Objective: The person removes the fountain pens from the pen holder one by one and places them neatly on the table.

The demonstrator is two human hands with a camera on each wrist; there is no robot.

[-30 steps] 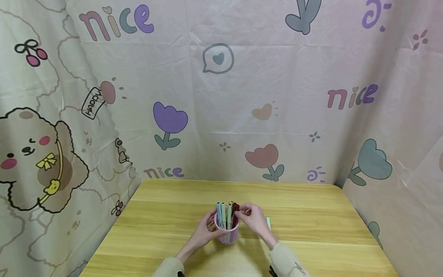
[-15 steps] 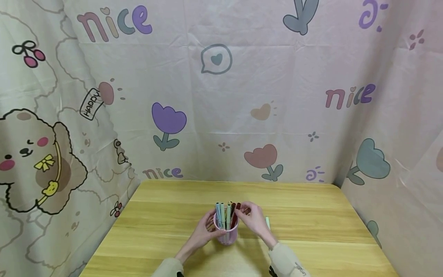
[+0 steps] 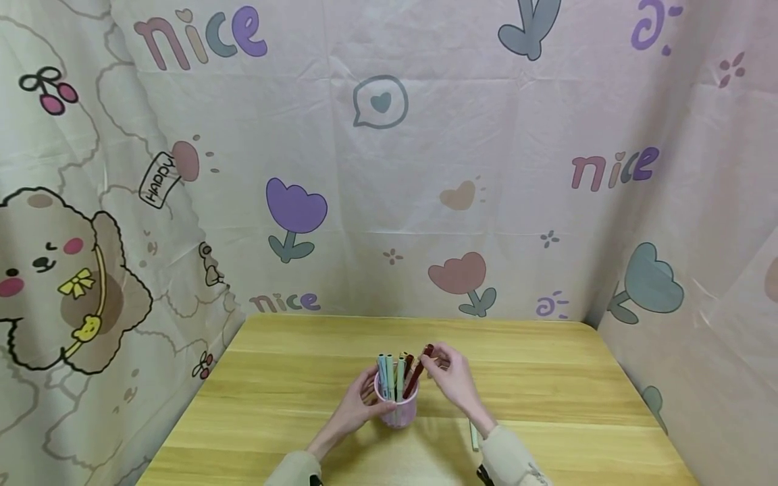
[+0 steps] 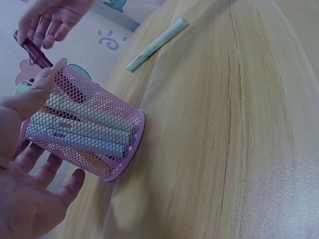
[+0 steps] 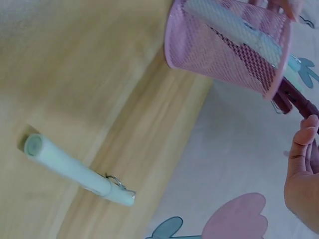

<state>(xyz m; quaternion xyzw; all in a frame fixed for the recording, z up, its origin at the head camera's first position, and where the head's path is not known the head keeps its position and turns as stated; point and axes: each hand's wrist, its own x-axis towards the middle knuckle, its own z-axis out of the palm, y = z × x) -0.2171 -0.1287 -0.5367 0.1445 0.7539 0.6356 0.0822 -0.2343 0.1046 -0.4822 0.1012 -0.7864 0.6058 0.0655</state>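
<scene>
A pink mesh pen holder (image 3: 398, 414) stands on the table with several light green, light blue and dark red pens in it. My left hand (image 3: 358, 405) grips it near the rim; in the left wrist view, the thumb (image 4: 37, 94) lies over the upper edge. My right hand (image 3: 452, 378) pinches the upper end of a dark red pen (image 3: 418, 372), which leans to the right, its lower part inside the holder. Another dark red pen (image 5: 282, 103) sticks out beside it in the right wrist view. A light green pen (image 5: 75, 169) with a metal clip lies on the table.
The wooden table (image 3: 292, 364) reaches back to a printed cloth backdrop (image 3: 389, 169). More of this cloth hangs at the left and right. In the head view, the lying pen is just left of my right sleeve (image 3: 513, 459).
My right hand has drawn the dark red pen up and to the right, partly out of the holder. The left hand has kept its grip in nearly the same place.
</scene>
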